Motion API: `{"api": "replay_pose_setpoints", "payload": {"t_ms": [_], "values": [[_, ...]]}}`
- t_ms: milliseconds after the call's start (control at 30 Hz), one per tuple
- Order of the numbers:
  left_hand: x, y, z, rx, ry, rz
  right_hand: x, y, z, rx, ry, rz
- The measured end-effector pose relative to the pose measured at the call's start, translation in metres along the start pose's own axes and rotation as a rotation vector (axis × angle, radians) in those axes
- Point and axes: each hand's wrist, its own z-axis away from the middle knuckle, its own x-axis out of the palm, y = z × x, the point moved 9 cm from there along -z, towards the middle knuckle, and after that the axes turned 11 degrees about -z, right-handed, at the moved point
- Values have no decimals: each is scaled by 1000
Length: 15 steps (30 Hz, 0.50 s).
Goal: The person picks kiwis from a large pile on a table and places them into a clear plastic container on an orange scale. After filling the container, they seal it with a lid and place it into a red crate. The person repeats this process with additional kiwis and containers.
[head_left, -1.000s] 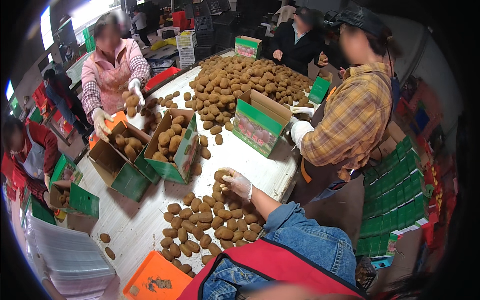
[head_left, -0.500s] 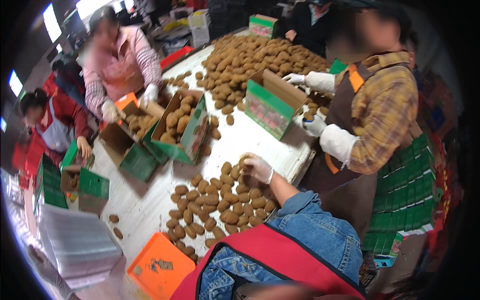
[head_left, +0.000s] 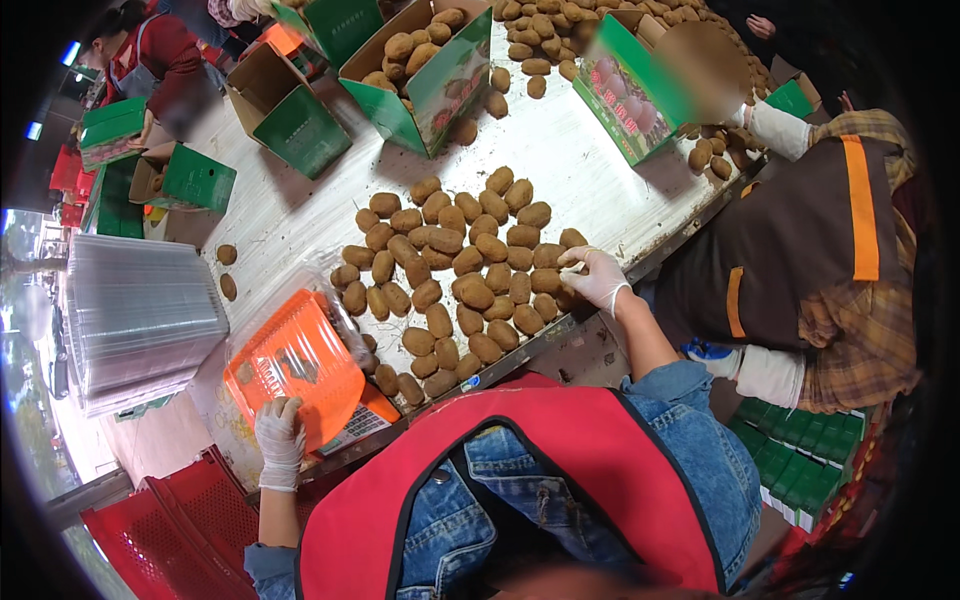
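My left hand [head_left: 281, 442], in a thin white glove, has its fingers curled over the near edge of a clear plastic tray [head_left: 318, 292]. That tray lies over the orange pan [head_left: 335, 385] of a scale, whose keypad shows beneath. My right hand [head_left: 597, 277], gloved too, is at the right side of a spread of brown kiwifruit [head_left: 443, 240]. Its fingers and thumb close around a kiwifruit at the edge of the spread, partly hidden by the hand.
Clear plastic trays [head_left: 145, 320] stand stacked at the left. Green cartons [head_left: 300, 130] are across the table [head_left: 290, 210], one filled with kiwifruit. A co-worker in a brown apron [head_left: 800, 250] stands at the right beside another carton [head_left: 630, 95]. A red crate [head_left: 180, 530] is below left.
My view has swung down and closer to the table. My left hand has come into view at the clear tray, now over the orange pan. My right hand has moved to the spread's right edge.
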Motion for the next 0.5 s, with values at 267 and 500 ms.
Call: {"api": "replay_pose_setpoints", "payload": {"t_ms": [267,500], "values": [[18,-32,60,-157,-296,13,32,-8,0,-45,-78,719],[8,-39,64,-312,-327,77,13,13,14,46,-181,-617]]}}
